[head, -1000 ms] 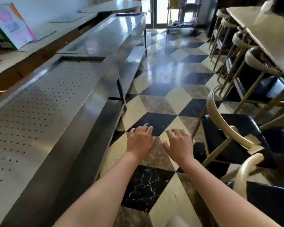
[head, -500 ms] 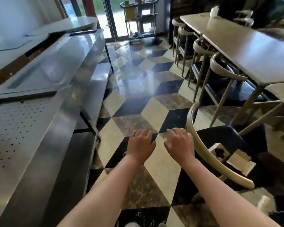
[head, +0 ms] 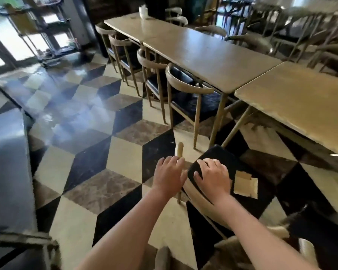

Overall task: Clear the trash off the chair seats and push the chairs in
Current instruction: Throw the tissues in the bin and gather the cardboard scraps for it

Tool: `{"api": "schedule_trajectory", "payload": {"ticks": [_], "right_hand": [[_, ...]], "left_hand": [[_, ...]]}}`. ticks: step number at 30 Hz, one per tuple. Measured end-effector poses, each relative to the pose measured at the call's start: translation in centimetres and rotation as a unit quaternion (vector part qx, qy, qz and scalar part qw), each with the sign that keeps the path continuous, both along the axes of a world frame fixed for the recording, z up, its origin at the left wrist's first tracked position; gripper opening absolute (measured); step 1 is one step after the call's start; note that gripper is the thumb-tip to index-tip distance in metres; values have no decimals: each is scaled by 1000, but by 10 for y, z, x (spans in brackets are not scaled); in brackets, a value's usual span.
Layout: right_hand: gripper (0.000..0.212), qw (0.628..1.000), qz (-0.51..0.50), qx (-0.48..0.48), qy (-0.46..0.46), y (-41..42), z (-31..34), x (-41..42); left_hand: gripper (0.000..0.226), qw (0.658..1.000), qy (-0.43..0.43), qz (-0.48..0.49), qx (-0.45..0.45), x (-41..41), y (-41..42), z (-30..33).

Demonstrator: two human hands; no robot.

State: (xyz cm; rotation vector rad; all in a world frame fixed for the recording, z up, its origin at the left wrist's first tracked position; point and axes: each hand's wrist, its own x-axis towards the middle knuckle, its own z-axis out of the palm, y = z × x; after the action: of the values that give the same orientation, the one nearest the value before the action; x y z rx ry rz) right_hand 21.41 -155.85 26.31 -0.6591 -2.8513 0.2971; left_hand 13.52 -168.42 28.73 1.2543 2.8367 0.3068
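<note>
A wooden chair with a black seat (head: 220,156) stands pulled out from the long table (head: 203,53), its curved backrest toward me. A torn piece of brown cardboard (head: 245,184) lies on that seat. My right hand (head: 213,177) hovers over the seat, just left of the cardboard, fingers slightly spread and holding nothing. My left hand (head: 169,175) is beside it, by the end of the chair's backrest, also holding nothing.
Several chairs (head: 185,88) are tucked along the near side of the table. A second table (head: 300,102) adjoins on the right. Another chair (head: 261,236) is at the bottom right. A steel counter (head: 6,152) runs along the left, across a checkered floor aisle.
My view has swung right from the steel counter toward the tables. Both hands have come from above the floor to the pulled-out chair, the right one now above its seat.
</note>
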Motion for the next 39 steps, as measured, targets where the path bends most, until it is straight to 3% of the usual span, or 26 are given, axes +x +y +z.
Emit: {"api": "schedule_trajectory", "payload": {"ticks": [11, 22, 27, 39], "right_hand": [[33, 968, -235, -48, -78, 73, -47, 17], [37, 933, -306, -123, -143, 153, -130, 23], [36, 915, -337, -140, -173, 185, -187, 21], [58, 865, -406, -161, -246, 261, -351, 12]], "left_hand": [[52, 975, -62, -202, -74, -67, 107, -39], [53, 938, -96, -297, -149, -70, 209, -129], [51, 913, -105, -350, -183, -75, 247, -192], [64, 884, -118, -368, -263, -109, 296, -368]]}}
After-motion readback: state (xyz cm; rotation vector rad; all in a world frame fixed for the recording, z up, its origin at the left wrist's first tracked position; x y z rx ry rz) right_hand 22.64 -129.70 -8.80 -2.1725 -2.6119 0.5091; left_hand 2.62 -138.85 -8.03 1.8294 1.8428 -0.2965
